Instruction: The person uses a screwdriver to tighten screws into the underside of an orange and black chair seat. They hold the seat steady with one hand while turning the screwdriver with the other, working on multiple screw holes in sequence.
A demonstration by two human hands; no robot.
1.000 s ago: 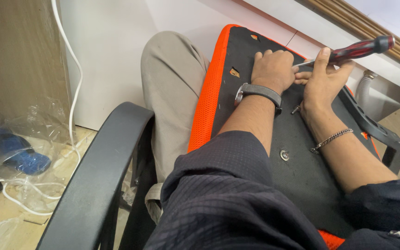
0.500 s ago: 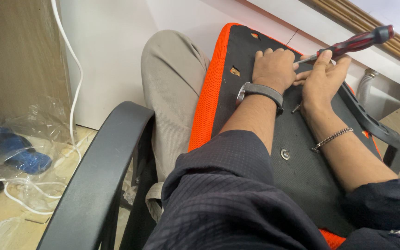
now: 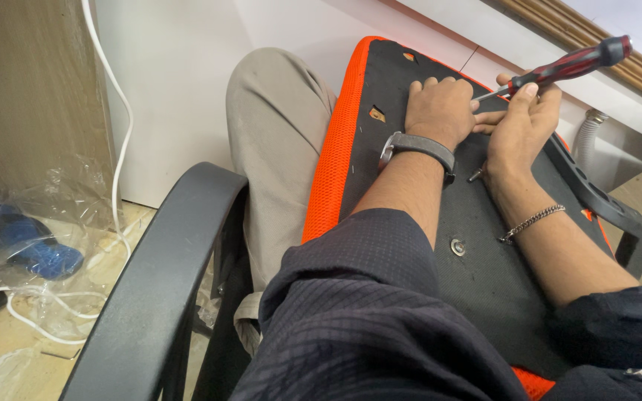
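Note:
An upturned chair seat (image 3: 410, 200), black underneath with an orange mesh edge, lies across my lap. My left hand (image 3: 440, 110), with a grey watch on the wrist, is curled into a fist pressed onto the seat's underside; what lies beneath it is hidden. My right hand (image 3: 520, 126), with a chain bracelet on the wrist, grips a screwdriver (image 3: 559, 70) with a red-and-black handle near the base of its shaft. The tip points down toward my left hand's fingers. A bolt (image 3: 475, 175) sticks up below my right hand. A round washer-head screw (image 3: 457, 247) sits lower on the seat.
A black armrest (image 3: 165, 275) curves at lower left, another (image 3: 596, 200) at the right. A white cable (image 3: 117, 148) and clear plastic wrap with blue material (image 3: 24, 245) lie on the floor at left. A white wall panel stands behind, a grey corrugated hose (image 3: 585, 141) at right.
My right hand has shifted its hold along the screwdriver, and the handle has tilted up slightly. My left hand has stayed in place.

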